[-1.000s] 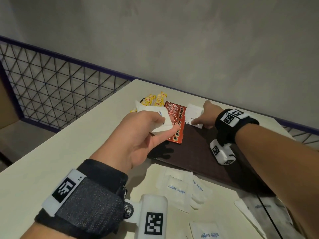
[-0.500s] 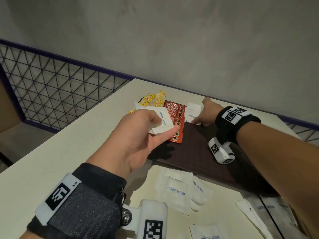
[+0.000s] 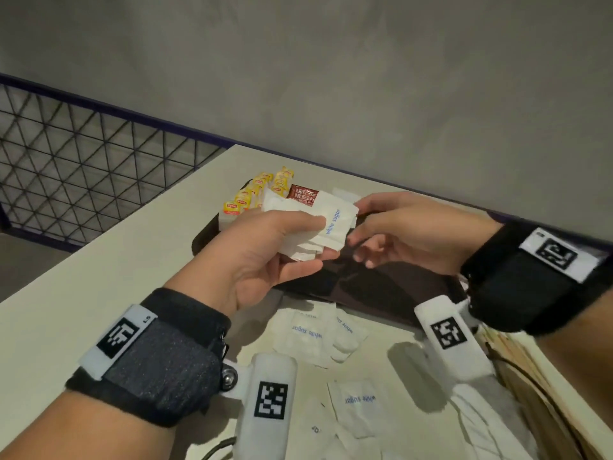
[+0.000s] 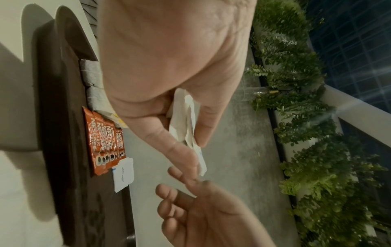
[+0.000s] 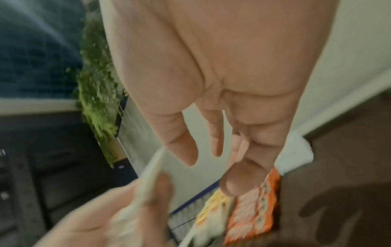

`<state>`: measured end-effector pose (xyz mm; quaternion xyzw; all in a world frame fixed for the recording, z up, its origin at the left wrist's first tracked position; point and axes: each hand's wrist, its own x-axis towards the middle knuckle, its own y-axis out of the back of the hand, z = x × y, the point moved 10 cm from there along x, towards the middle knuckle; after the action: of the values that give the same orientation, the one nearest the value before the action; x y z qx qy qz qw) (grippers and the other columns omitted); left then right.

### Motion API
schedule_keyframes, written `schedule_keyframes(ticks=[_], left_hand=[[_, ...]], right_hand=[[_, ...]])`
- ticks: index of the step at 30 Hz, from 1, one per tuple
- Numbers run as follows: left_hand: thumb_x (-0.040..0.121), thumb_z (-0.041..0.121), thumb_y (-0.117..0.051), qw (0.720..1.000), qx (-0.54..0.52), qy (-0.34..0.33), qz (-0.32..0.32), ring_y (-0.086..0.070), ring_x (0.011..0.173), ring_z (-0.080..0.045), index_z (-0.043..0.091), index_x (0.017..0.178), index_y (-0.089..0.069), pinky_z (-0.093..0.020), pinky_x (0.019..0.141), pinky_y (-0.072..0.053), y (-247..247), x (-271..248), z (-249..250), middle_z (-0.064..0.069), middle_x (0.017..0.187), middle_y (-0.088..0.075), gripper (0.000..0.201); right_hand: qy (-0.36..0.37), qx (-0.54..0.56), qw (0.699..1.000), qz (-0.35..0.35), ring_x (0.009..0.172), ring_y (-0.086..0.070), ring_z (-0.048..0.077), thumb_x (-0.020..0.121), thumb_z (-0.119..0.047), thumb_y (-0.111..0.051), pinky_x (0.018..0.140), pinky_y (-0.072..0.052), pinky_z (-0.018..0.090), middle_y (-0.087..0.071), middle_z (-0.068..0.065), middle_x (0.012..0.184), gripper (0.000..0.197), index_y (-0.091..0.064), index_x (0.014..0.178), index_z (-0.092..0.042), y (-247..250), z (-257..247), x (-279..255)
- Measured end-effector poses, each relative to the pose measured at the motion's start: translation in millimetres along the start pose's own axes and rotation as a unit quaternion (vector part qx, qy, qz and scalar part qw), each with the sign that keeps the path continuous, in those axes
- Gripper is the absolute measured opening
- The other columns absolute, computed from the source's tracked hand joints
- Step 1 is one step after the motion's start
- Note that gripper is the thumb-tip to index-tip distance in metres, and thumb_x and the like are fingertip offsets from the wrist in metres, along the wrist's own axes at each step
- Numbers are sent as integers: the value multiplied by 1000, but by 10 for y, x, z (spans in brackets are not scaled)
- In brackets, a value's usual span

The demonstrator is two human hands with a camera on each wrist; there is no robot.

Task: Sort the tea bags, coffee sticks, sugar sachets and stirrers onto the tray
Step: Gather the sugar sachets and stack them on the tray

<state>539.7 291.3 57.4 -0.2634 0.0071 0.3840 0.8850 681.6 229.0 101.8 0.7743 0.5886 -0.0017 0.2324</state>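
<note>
left hand grips several sugar sachets, count unclear | right hand loose, holding nothing

Left hand hides much of the coffee sticks; right wrist view blurred.

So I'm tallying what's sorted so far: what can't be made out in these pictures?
- How many sugar sachets the left hand holds: they overlap in the head view.
- Whether the right hand pinches a sachet: its fingertips are hidden there, and the right wrist view is blurred.
- Coffee sticks: mostly covered by sachets in the head view.
- Stirrers: none identifiable; items at the head view's bottom right edge are cut off.
</note>
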Motion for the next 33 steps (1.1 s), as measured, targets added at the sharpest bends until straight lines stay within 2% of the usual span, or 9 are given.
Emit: schedule_keyframes(ticks=[4, 8, 12, 15, 17, 23, 27, 31, 33], left_hand=[[90, 10, -75, 997, 68, 10, -34, -78, 72, -15, 12, 123, -68, -19, 46, -53, -151, -41, -129, -7, 95, -81, 33], [91, 5, -74, 993, 82, 25, -79, -78, 84, -21, 10, 128, -67, -19, 49, -55, -284, -96, -243, -14, 108, -79, 38], [97, 2, -64, 991, 62, 63, -101, -78, 94, -30, 6, 128, -63, -24, 55, -62, -381, -148, -360, -21, 111, -77, 32], [101, -1, -52, 992, 41, 69, -97, -78, 97, -33, 5, 130, -63, -30, 58, -63, -396, -152, -364, -23, 114, -76, 32], [102, -2, -48, 991, 45, 68, -108, -77, 101, -36, 5, 133, -59, -31, 61, -64, -420, -155, -362, -23, 116, -75, 34], [95, 7, -69, 988, 109, 52, -99, -77, 102, -30, 11, 133, -60, -26, 56, -62, -374, -153, -335, -15, 114, -78, 39], [91, 8, -74, 990, 115, 35, -72, -79, 91, -23, 16, 125, -63, -24, 53, -60, -334, -146, -298, -11, 106, -80, 37], [88, 11, -77, 990, 124, 26, -60, -76, 76, -15, 16, 121, -69, -19, 46, -53, -311, -116, -282, -11, 100, -80, 35], [89, 11, -76, 990, 123, 26, -61, -70, 74, -14, 15, 121, -70, -18, 44, -50, -312, -107, -288, -11, 96, -78, 32]], right_hand=[[13, 107, 992, -60, 86, -63, 25, 90, 11, -48, 70, -57, 32, -72, 19, 108, 42, -63, 126, -6, -382, 65, -445], [1, 228, 973, 40, 75, -61, 22, 94, -15, -68, 65, -58, 29, -68, 18, 96, 28, -65, 119, -3, -361, 411, -585], [-16, 299, 945, 129, 62, -59, 18, 95, -18, -68, 51, -56, 26, -67, 18, 84, 24, -61, 112, -1, -268, 762, -596], [-38, 343, 926, 154, 68, -66, 18, 97, -16, -65, 56, -56, 29, -75, 15, 88, 16, -64, 107, -3, -181, 896, -639], [-34, 413, 897, 152, 84, -72, 22, 96, -13, -60, 63, -56, 31, -77, 16, 101, 16, -65, 109, -6, -123, 948, -687], [4, 529, 823, 207, 86, -70, 30, 89, -6, -50, 71, -59, 35, -76, 15, 88, 27, -60, 114, -1, 130, 1054, -811], [31, 509, 838, 194, 70, -59, 19, 88, -14, -58, 64, -56, 31, -62, 8, 74, 8, -58, 94, -8, 116, 975, -798], [79, 492, 858, 120, 67, -50, 16, 78, -28, -72, 61, -50, 29, -55, 4, 76, 22, -57, 84, -14, -14, 806, -764], [98, 472, 871, 97, 69, -53, 17, 75, -20, -71, 59, -51, 29, -57, 5, 79, 13, -62, 79, -12, -58, 736, -768]])
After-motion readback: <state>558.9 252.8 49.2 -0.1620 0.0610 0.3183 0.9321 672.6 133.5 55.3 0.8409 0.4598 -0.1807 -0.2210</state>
